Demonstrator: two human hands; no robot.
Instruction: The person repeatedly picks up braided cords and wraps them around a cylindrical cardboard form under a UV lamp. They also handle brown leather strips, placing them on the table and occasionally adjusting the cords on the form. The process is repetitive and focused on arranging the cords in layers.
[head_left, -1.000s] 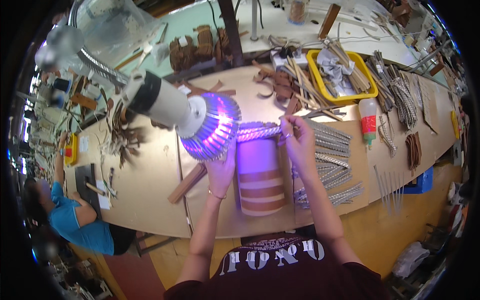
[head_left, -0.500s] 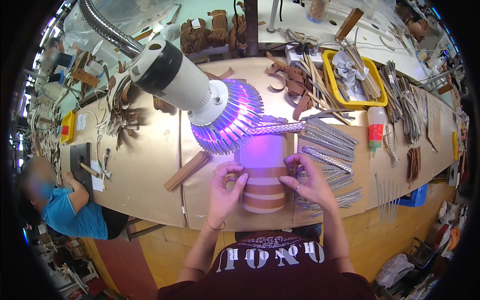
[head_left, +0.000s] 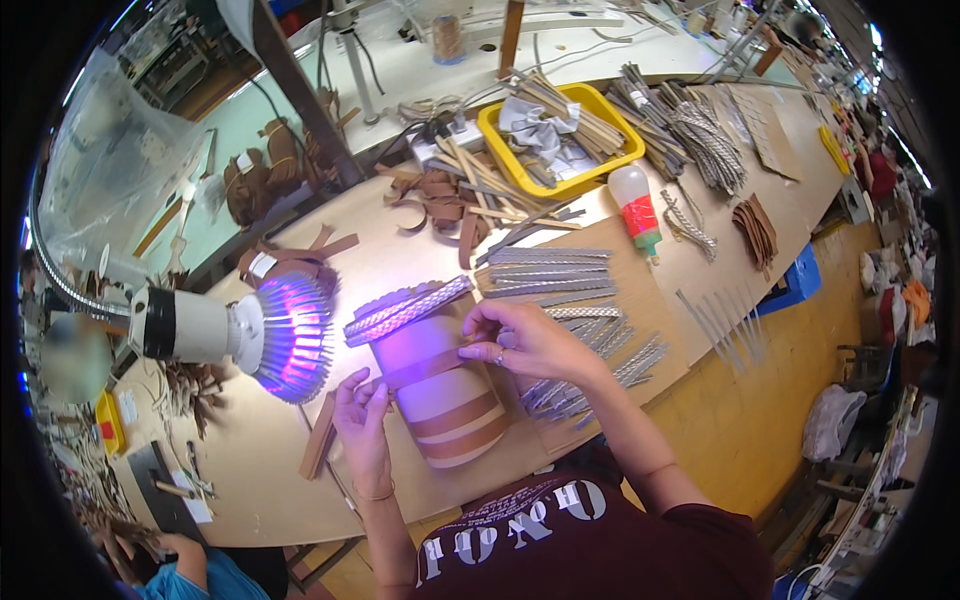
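Observation:
A pale cylinder-shaped form (head_left: 446,394) lies on the cardboard-covered table before me, with two brown bands (head_left: 455,418) around its near part. Another brown strip (head_left: 430,369) crosses it farther up. My left hand (head_left: 363,420) pinches this strip at the form's left side. On the right side, my right hand (head_left: 535,345) grips the strip between thumb and fingers. Braided silvery strips (head_left: 408,312) lie across the form's far end. Left of it, a lamp (head_left: 290,338) with a finned head casts purplish light over the form and my left hand.
Grey strips (head_left: 550,270) are spread right of the form. Beyond them stand a yellow basket (head_left: 487,125) and a red-labelled bottle (head_left: 637,212). A folded brown strip bundle (head_left: 318,440) lies by my left hand. A person in blue (head_left: 225,575) sits at lower left.
My view has swung right and tilted, so the lamp now appears farther left of the form. The held brown strip sits farther from the two lower bands, with both hands still on it.

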